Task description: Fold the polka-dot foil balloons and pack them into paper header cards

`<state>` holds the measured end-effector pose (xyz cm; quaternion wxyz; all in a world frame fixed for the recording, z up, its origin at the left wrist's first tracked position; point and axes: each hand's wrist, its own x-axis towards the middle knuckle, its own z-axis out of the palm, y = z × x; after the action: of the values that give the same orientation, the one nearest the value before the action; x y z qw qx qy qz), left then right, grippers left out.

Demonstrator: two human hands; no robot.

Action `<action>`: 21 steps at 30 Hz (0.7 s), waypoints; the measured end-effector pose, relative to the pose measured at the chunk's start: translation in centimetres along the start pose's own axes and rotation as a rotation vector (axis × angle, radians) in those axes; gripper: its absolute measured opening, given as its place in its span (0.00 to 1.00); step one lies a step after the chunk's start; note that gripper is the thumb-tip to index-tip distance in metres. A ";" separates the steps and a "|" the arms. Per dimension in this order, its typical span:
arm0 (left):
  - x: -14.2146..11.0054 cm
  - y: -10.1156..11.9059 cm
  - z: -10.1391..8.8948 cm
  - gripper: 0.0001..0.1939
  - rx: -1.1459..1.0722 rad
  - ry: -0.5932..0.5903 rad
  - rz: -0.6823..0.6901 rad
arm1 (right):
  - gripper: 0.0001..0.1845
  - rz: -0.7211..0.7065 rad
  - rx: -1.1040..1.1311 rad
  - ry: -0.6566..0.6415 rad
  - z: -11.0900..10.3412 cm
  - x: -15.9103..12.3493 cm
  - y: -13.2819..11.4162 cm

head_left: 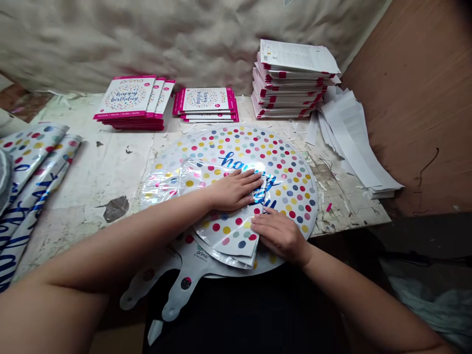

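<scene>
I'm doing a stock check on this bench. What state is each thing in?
Left hand, flat on the balloon.
Right hand, flat on the balloon's folded part.
Polka-dot foil balloon, deflated, partly folded.
Happy birthday packs, stacked.
Paper strips, loosely heaped.

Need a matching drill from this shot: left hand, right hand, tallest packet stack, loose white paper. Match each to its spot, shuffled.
Things:
1 left hand
2 right hand
3 tallest packet stack
4 loose white paper

Spots:
A table's right edge, by the brown board
B on top of the folded foil
C back of the table, right of the smaller packet stacks
D on the dotted balloon, beside the fold's edge

Pairs: 1-B, 2-D, 3-C, 4-A
</scene>
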<state>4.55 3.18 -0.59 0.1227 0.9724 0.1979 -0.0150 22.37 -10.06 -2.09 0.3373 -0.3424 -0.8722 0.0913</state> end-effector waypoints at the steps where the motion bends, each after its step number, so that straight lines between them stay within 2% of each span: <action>1: -0.1 -0.1 0.1 0.30 -0.003 0.008 0.000 | 0.13 -0.017 -0.003 0.022 -0.2 -0.1 0.0; 5: -0.5 0.3 -0.1 0.29 -0.017 0.021 -0.001 | 0.12 -0.068 0.001 0.010 -0.4 -0.1 -0.2; 9: -0.5 1.2 -0.2 0.28 -0.023 -0.017 0.011 | 0.13 -0.110 0.153 -0.150 -0.7 0.3 -0.1; 12: -0.3 1.9 -0.1 0.29 -0.009 -0.017 -0.013 | 0.12 -0.014 0.369 -0.249 -1.3 0.5 0.2; 14: -0.5 2.0 -0.1 0.30 -0.007 -0.020 -0.047 | 0.11 0.189 0.493 -0.264 -1.8 0.9 0.5; 16: -1.4 1.4 -0.2 0.29 -0.008 -0.049 -0.076 | 0.09 0.471 0.559 -0.221 -2.1 1.5 0.9; 19: -4.8 -1.3 -0.4 0.27 0.013 -0.074 -0.180 | 0.13 0.904 0.620 -0.081 -1.9 2.6 1.8; 21: -8.0 -3.8 -0.7 0.27 0.032 -0.052 -0.316 | 0.14 1.113 0.665 -0.010 -1.3 3.3 2.6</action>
<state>-4.30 3.65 -0.18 0.1082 0.9303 0.3450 -0.0623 22.82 -6.01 -0.38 0.3236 -0.6202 -0.4911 0.5191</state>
